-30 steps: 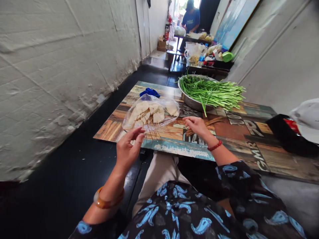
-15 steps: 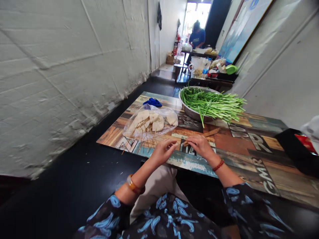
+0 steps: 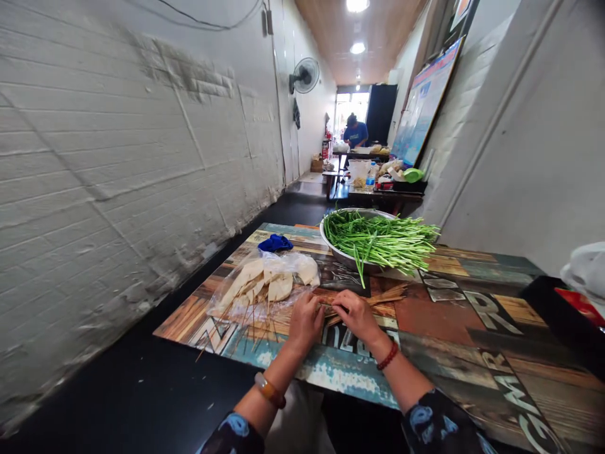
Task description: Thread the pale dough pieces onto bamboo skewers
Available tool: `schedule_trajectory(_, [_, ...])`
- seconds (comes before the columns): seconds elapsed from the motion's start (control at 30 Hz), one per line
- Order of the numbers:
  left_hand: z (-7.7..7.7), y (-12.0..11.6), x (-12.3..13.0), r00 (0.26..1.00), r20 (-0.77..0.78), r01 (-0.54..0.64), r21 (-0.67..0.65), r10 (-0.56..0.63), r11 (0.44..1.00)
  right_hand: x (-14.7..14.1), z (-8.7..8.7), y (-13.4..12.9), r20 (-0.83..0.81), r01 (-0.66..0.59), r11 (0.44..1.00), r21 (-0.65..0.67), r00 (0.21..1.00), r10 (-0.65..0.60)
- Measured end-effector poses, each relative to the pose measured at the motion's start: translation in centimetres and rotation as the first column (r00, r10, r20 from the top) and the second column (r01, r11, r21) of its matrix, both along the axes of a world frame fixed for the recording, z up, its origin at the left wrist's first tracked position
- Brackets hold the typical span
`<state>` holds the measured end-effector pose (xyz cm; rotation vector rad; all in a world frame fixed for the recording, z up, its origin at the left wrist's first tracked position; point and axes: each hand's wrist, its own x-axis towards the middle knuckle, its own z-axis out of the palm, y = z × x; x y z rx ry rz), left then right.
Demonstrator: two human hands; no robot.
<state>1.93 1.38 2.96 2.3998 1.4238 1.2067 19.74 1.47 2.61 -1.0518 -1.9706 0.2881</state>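
Over the near part of the table, my left hand (image 3: 306, 320) is closed with curled fingers; what lies between them is too small to make out. Close to its right, my right hand (image 3: 357, 318) pinches at the left ends of some thin wooden skewers (image 3: 390, 295), which fan out to the right on the table. Left of my hands lies a clear plastic bag (image 3: 227, 302) with pale, flat sheets of food (image 3: 281, 287) on it. Several thin sticks reach from these sheets toward the table's near edge.
A metal bowl (image 3: 329, 243) heaped with long green stalks (image 3: 382, 239) stands behind my hands. A blue cloth (image 3: 275, 243) lies at the back left. A black box (image 3: 562, 315) sits at the right. Farther off, a person (image 3: 355, 131) stands at another table.
The view has tilted up. Both hands have moved forward over the table and closer together; my left hand has curled its fingers near the skewers.
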Motion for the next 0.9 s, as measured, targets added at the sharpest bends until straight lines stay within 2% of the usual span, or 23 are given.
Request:
schedule_trajectory(0.13, [0.1,-0.1,0.4,0.997,-0.067,0.028,0.04,-0.025,0.999,0.3,0.7,-0.4,0.005,0.011,1.0,-0.023,1.0,-0.011])
schedule_trajectory(0.27, [0.3,-0.5,0.7,0.986,-0.165,0.03,0.083,-0.016,0.996,0.3,1.2,-0.7,0.108,0.008,1.0,-0.008,0.994,-0.007])
schedule_trajectory(0.43, [0.4,-1.0,1.1,0.962,-0.274,0.02,0.121,0.014,0.992,0.4,1.3,-1.0,0.25,0.083,0.996,0.035,0.964,-0.089])
schedule_trajectory(0.6, [0.3,-1.2,1.4,0.94,-0.339,0.025,0.157,0.03,0.987,0.4,1.2,-1.2,0.286,0.066,0.997,0.035,0.956,-0.073])
schedule_trajectory(0.8, [0.6,-1.4,1.6,0.942,-0.336,0.051,0.17,0.009,0.984,0.9,1.4,-1.2,0.316,0.028,1.0,-0.012,0.949,-0.023])
schedule_trajectory(0.9, [0.7,-1.4,1.6,0.952,-0.303,0.018,0.188,0.04,0.982,1.3,1.6,-1.1,0.337,0.086,0.996,-0.019,0.939,-0.074])
